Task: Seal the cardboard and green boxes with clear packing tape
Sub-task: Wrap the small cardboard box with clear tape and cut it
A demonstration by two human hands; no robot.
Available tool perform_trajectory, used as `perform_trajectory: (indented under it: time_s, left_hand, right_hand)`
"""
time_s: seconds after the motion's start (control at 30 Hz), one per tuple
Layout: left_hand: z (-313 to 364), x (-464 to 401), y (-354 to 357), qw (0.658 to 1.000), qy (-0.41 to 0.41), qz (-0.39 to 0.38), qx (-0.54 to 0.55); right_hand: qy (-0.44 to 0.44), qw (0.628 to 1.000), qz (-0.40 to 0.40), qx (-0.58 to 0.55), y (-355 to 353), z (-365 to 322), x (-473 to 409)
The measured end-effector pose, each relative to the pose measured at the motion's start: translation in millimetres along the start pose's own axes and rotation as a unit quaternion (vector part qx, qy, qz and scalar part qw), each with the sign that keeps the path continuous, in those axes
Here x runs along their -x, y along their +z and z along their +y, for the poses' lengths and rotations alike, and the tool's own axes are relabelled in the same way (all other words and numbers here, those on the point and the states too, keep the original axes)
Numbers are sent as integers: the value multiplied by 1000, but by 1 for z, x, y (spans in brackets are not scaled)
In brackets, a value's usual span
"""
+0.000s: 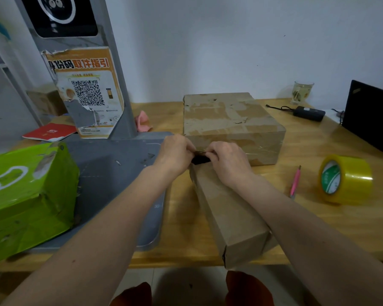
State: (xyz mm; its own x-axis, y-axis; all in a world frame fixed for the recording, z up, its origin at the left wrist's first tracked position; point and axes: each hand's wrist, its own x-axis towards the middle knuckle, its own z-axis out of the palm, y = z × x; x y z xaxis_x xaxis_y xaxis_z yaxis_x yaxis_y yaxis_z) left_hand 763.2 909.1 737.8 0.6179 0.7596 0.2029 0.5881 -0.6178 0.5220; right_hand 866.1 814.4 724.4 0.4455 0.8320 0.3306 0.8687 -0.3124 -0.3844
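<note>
Hands: while both meet at the far end of the long box [234, 217], left hand [175, 154] and right hand [228, 161] pinch its dark flap.
Tape roll [345, 178]: on the table [318, 221], right, well apart.
Green box [29, 195]: far left.

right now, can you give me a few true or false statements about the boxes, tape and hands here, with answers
1. Both hands, left hand and right hand, work at the far end of the long cardboard box. True.
2. The tape roll sits on the green box. False: it lies on the wooden table, on the person's right.
3. The pink cutter lies between the long box and the tape roll. True.
4. The large cardboard box is stacked on the green box. False: it stands on the table, beyond the hands.
</note>
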Motion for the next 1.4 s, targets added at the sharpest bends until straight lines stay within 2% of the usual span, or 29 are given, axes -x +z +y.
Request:
perform_trajectory:
  time_s: [0.07,0.13,0.23,0.3,0.37,0.47,0.57,0.63,0.7,0.77,0.83,0.9,0.97,1.03,1.1,1.2,1.4]
  left_hand:
    - [-8,4,2,995,-27,12,92]
    - [-17,8,7,984,-49,67,158]
    - [-19,20,11,978,-19,154,140]
    - [-18,28,17,985,42,125,109]
    - [-18,29,20,994,78,48,66]
    - [-16,20,13,996,26,-81,21]
    - [-13,12,0,965,-72,-199,155]
    - [-15,10,-1,928,-145,-206,275]
    - [-16,10,4,889,-203,-176,370]
    - [-14,11,12,863,-241,-147,420]
    - [-12,13,17,850,-257,-123,442]
    - [-9,15,18,863,-252,-97,428]
    - [-3,17,12,911,-225,-85,335]
    - [8,15,7,952,-193,-122,203]
    - [19,11,2,965,-180,-152,112]
    - [21,3,6,964,-193,-135,123]
    - [14,7,22,966,-158,-58,195]
  right_hand:
    - [0,1000,-1,-2,0,0,0]
    - [-1,1000,-2,-5,0,0,-1]
    - [1,1000,-3,-7,1,0,-1]
    - [4,1000,-6,-11,1,1,-1]
    - [7,1000,-8,-15,1,1,-2]
    - [9,1000,-10,-17,-1,1,-2]
    - [6,1000,-10,-14,0,0,-2]
    - [2,1000,-13,-21,1,0,-1]
    - [0,1000,-13,-24,2,0,-1]
    - [1,1000,-10,-27,1,1,-1]
    - [3,999,-7,-31,1,2,-1]
    - [2,1000,0,-30,2,3,-2]
    - [2,999,4,-31,4,2,-2]
    - [2,999,5,-35,5,3,-3]
    - [6,999,4,-44,6,4,-5]
    - [18,998,9,-65,6,7,-6]
    - [30,996,9,-89,6,11,-7]
